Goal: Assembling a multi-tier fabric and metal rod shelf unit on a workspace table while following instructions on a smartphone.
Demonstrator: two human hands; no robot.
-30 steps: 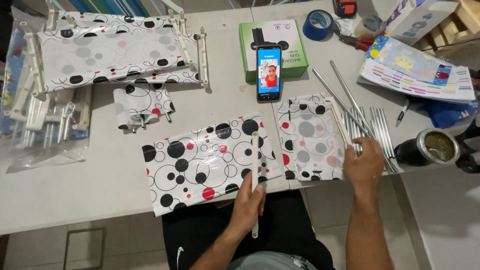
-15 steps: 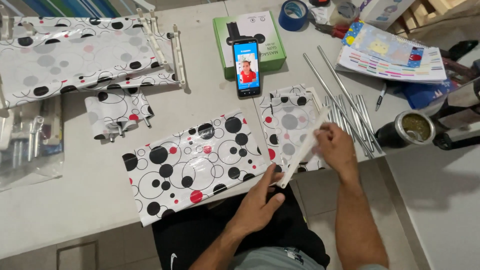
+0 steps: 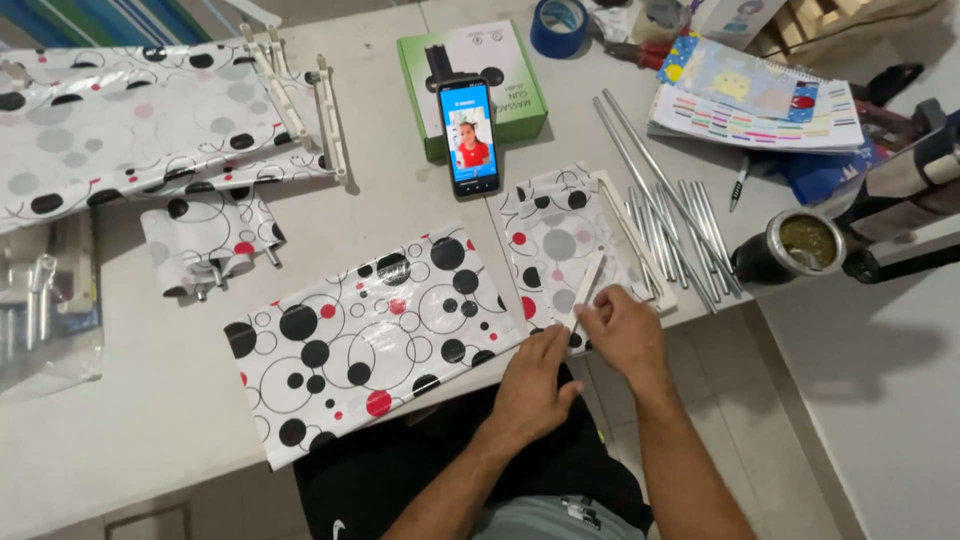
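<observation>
My right hand (image 3: 622, 330) pinches the lower end of a thin white flat rod (image 3: 587, 284) that lies slanted over a small dotted plastic sheet (image 3: 560, 235). My left hand (image 3: 535, 385) rests just below it at the table's front edge, fingertips touching the rod's lower end and the edge of the sheet. A larger sheet with black, red and grey circles (image 3: 365, 335) lies to the left of both hands. A bundle of metal rods (image 3: 668, 225) lies just right of the small sheet.
A phone (image 3: 469, 136) leans on a green box (image 3: 470, 70). A metal cup (image 3: 788, 248) stands at the right edge. Notebooks (image 3: 755, 100), blue tape (image 3: 558, 22), a folded dotted cover with white frame pieces (image 3: 150, 120), a rolled piece (image 3: 205, 240) and a bag of parts (image 3: 45, 310) lie around.
My right hand left the metal rods and came to the white rod over the small sheet. My left hand moved right to meet it at the rod's lower end.
</observation>
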